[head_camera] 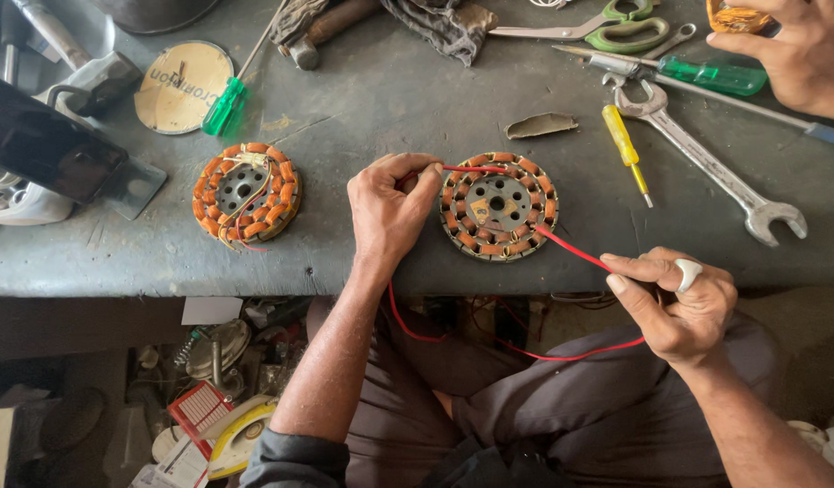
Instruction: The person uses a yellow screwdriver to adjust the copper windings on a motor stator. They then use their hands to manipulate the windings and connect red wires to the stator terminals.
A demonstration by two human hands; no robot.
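A round stator with copper windings lies on the grey workbench, close to its front edge. A red wire runs across the stator and loops down over my lap. My left hand pinches one end of that wire at the stator's upper left rim. My right hand, wearing a white ring, grips the wire off the bench's front edge, lower right of the stator. A second stator with yellow and red leads rests farther left, untouched.
An open-ended spanner, yellow and green screwdrivers, scissors, a hammer, a rag and a round tin lid lie on the bench. Another person's hand holds something amber at top right. Clutter sits under the bench at left.
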